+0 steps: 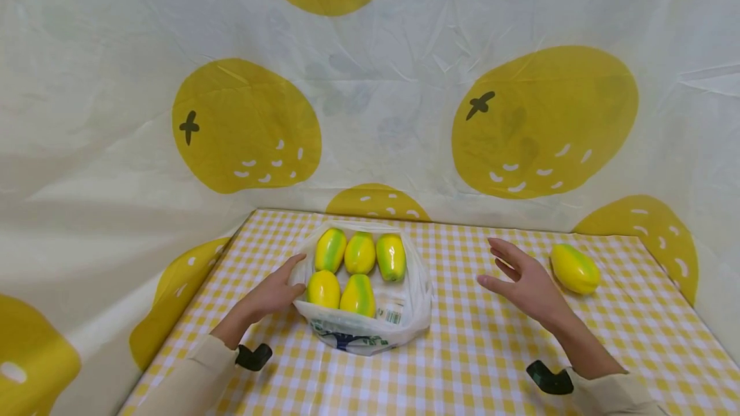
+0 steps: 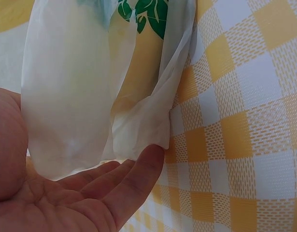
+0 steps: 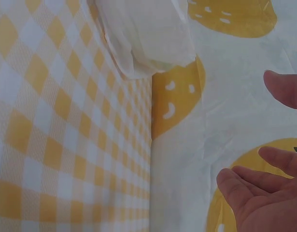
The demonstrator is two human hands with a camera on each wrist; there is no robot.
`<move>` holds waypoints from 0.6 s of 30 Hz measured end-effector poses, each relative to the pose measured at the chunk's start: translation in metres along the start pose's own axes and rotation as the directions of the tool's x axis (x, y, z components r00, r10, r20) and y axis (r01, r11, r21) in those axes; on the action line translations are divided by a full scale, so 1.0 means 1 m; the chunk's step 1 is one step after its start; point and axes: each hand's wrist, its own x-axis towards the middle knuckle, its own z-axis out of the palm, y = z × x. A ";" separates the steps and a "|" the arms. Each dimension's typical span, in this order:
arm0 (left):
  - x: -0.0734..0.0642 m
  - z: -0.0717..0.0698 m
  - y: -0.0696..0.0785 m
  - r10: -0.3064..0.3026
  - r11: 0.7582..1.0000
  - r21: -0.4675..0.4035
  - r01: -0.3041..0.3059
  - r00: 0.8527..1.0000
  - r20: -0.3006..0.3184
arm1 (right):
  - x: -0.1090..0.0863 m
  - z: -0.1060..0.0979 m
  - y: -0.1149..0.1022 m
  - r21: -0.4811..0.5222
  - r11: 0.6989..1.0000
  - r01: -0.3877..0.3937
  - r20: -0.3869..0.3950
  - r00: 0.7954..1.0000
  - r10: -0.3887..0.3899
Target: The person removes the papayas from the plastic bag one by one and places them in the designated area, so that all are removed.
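Bag of thin plastic stands open on the checked cloth, five fruits inside. Its film looks light, limp and easily torn; a good hold would gather the rim on two opposite sides. Glossy skins suggest slippery fruits (perhaps moulded, so unlikely to bruise), and the loose fruit at the right would suit a grasp across its middle. The left hand, fingers extended, touches the bag's left side; the right hand, thumb and fingers apart, holds nothing.

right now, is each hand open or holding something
Left hand: open, against the side of the plastic bag.
Right hand: open, holding nothing.
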 end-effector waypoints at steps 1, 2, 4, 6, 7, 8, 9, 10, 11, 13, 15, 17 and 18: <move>0.000 0.000 0.000 0.001 1.000 -0.002 -0.001 1.000 0.001 | 0.000 0.002 0.000 0.000 1.000 0.003 0.001 1.000 -0.003; 0.000 0.000 0.000 0.001 1.000 -0.003 -0.001 1.000 0.002 | 0.001 0.004 -0.001 0.004 1.000 0.006 0.004 1.000 -0.006; 0.001 -0.001 0.000 0.001 1.000 -0.001 -0.001 1.000 0.005 | 0.002 0.007 -0.002 0.001 1.000 0.014 0.006 1.000 -0.014; 0.001 -0.001 0.001 0.004 1.000 0.003 -0.004 1.000 0.003 | 0.003 0.009 -0.003 -0.009 1.000 0.023 0.008 1.000 -0.023; 0.002 -0.001 0.001 0.005 1.000 0.003 -0.005 1.000 0.003 | 0.003 0.009 -0.004 -0.009 1.000 0.027 0.009 1.000 -0.027; 0.002 -0.001 0.001 0.005 1.000 0.006 -0.005 1.000 0.002 | 0.003 0.010 -0.005 -0.006 1.000 0.030 0.011 0.999 -0.030; 0.002 -0.001 0.001 0.005 1.000 0.006 -0.005 1.000 0.002 | 0.004 0.011 -0.007 -0.004 0.999 0.034 0.012 0.999 -0.034; 0.002 -0.001 0.001 0.004 1.000 0.006 -0.004 1.000 0.000 | 0.004 0.012 -0.007 -0.002 0.999 0.037 0.013 0.999 -0.037; 0.002 -0.001 0.001 0.003 1.000 0.007 -0.003 1.000 -0.003 | 0.004 0.013 -0.008 0.002 0.999 0.040 0.014 0.999 -0.040; 0.002 -0.001 0.001 -0.003 1.000 0.007 0.003 1.000 -0.003 | 0.004 0.015 -0.010 0.005 0.999 0.042 0.018 0.999 -0.042; 0.001 -0.001 0.001 -0.009 1.000 0.006 0.009 1.000 -0.004 | 0.004 0.017 -0.011 0.004 0.999 0.043 0.027 0.999 -0.043; 0.000 0.000 0.001 -0.012 1.000 0.006 0.012 1.000 -0.002 | 0.004 0.019 -0.013 0.008 0.999 0.042 0.034 0.999 -0.042; 0.000 0.000 0.001 -0.011 1.000 0.004 0.011 1.000 -0.001 | 0.004 0.020 -0.014 0.011 0.999 0.042 0.037 0.998 -0.043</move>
